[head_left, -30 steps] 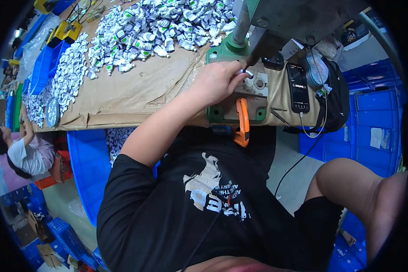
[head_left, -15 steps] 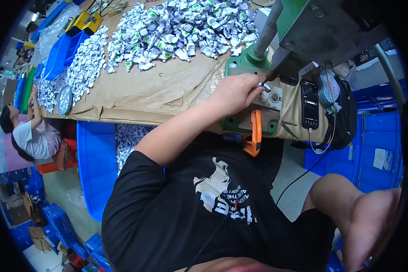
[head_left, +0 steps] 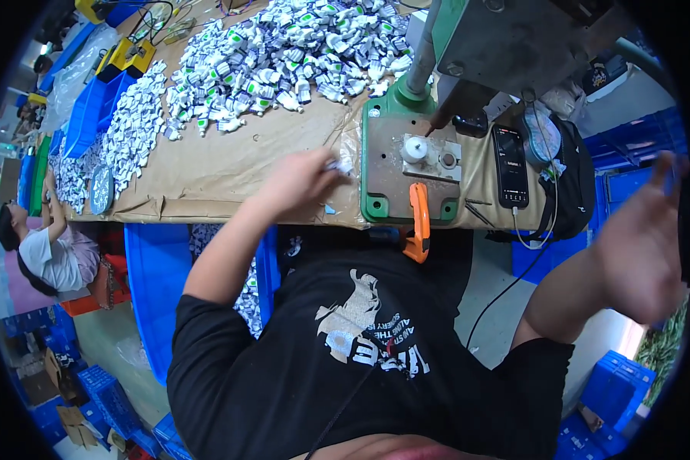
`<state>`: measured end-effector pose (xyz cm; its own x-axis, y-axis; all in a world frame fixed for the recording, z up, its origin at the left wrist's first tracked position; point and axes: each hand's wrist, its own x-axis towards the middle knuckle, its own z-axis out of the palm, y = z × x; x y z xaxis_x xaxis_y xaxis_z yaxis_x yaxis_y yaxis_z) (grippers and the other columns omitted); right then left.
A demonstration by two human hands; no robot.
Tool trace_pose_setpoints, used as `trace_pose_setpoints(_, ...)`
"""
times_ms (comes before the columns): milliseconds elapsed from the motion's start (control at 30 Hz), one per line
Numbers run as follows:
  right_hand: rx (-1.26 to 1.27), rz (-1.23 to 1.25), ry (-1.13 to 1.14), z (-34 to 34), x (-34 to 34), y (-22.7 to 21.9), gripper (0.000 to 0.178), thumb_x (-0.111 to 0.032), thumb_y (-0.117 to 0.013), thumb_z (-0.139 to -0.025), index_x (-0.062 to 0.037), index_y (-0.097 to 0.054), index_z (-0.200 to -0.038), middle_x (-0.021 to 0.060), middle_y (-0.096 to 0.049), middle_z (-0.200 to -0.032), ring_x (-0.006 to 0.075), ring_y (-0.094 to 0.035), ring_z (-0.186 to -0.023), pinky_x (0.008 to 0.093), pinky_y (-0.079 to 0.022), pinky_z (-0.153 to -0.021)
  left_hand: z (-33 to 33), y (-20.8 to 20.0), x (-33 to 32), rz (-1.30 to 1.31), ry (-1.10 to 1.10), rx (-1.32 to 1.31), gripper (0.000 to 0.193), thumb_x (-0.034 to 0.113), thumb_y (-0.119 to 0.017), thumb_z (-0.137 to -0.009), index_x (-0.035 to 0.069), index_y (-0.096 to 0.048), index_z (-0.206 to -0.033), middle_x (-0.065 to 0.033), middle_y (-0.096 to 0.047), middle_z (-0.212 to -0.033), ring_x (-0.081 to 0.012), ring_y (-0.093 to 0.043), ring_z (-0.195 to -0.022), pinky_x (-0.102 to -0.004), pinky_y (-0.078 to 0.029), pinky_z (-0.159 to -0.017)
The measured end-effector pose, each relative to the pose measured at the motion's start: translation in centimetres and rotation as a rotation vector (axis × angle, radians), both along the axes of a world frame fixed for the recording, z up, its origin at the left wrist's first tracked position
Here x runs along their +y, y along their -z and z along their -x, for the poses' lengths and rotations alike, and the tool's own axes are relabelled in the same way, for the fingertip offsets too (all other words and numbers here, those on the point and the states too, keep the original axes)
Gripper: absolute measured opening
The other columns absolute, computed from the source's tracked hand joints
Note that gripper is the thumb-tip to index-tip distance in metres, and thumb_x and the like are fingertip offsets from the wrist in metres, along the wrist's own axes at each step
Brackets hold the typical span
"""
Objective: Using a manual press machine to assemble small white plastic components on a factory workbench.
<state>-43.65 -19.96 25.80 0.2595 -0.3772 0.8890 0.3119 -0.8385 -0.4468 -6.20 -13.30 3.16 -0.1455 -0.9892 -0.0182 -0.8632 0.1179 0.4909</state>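
My left hand [head_left: 299,180] hovers over the brown paper-covered table [head_left: 230,172], just left of the green press base [head_left: 376,165]. Its fingers pinch a small white part [head_left: 343,165]. A white round part [head_left: 414,147] sits on the grey fixture plate [head_left: 437,157] under the press column [head_left: 425,54]. My right hand [head_left: 640,245] is raised far to the right, off the table, with its fingers spread and nothing in it.
A big heap of small white and green parts [head_left: 284,54] covers the far side of the table. An orange clamp [head_left: 419,222] grips the press base. A phone [head_left: 510,165] and a black bag [head_left: 571,192] lie to the right. Blue bins [head_left: 157,284] stand below, and another person [head_left: 42,253] sits at the left.
My left hand has pulled back to the left from the fixture plate with a small white part. My right hand has come into view at the right, and the view has tilted.
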Motion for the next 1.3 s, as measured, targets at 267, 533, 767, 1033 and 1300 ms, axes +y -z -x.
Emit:
trace_pose_setpoints(267, 0.703, -0.313, 0.125, -7.2, 3.0, 15.0, 0.008, -0.005, -0.065, -0.078, -0.0046, -0.066, -0.085, 0.0072, -0.060, -0.073, 0.0193, -0.060, -0.071, 0.0300, -0.046, -0.069, -10.6, -1.3, 6.5, -0.301, -0.016, 0.776, 0.019, 0.021, -0.068, -0.090, 0.003, -0.062, -0.087, -0.0062, -0.058, -0.091, -0.0144, -0.055, -0.088, -0.0294, -0.044, -0.077)
trace_pose_setpoints(533, 0.909, -0.222, -0.044, -11.3, 3.1, 18.5, 0.012, -0.013, -0.071, -0.077, -0.0070, -0.065, -0.086, 0.0072, -0.062, -0.077, 0.0263, -0.061, -0.077, 0.0367, -0.046, -0.072, -1.9, -2.7, -0.4, 0.283, 0.090, 0.494, 0.036, 0.018, -0.072, -0.082, 0.005, -0.060, -0.114, -0.0141, -0.052, -0.125, -0.0270, -0.051, -0.118, -0.0376, -0.042, -0.096)
trace_pose_setpoints(767, 0.703, -0.177, 0.273, -8.3, 2.3, 17.9, 0.023, -0.009, -0.068, -0.071, -0.0090, -0.069, -0.094, 0.0131, -0.060, -0.127, 0.0352, -0.052, -0.121, 0.0438, -0.041, -0.103, 1.3, -1.4, -2.1, 0.368, 0.206, 0.452, 0.061, 0.025, -0.075, -0.080, 0.008, -0.051, -0.133, -0.0202, -0.033, -0.151, -0.0365, -0.032, -0.142, -0.0470, -0.031, -0.113)
trace_pose_setpoints(1033, 0.796, -0.089, -0.150, -10.0, 2.2, 17.9, 0.033, -0.012, -0.073, -0.070, -0.0086, -0.069, -0.102, 0.0142, -0.059, -0.131, 0.0329, -0.057, -0.118, 0.0445, -0.044, -0.100, 7.0, -0.9, -2.1, 0.310, 0.387, 0.787, 0.086, 0.051, -0.071, -0.081, 0.007, -0.035, -0.146, -0.0233, -0.019, -0.157, -0.0374, -0.021, -0.147, -0.0506, -0.026, -0.114)
trace_pose_setpoints(1300, 0.608, -0.379, 0.094, -4.7, 0.5, 18.4, 0.052, -0.017, -0.067, -0.077, -0.0051, -0.058, -0.127, 0.0172, -0.053, -0.138, 0.0320, -0.053, -0.125, 0.0433, -0.040, -0.107, 0.3, 1.9, -0.1, 0.407, 0.167, 0.705, 0.093, 0.058, -0.073, -0.076, 0.006, -0.038, -0.144, -0.0262, -0.019, -0.157, -0.0411, -0.019, -0.147, -0.0533, -0.018, -0.117)
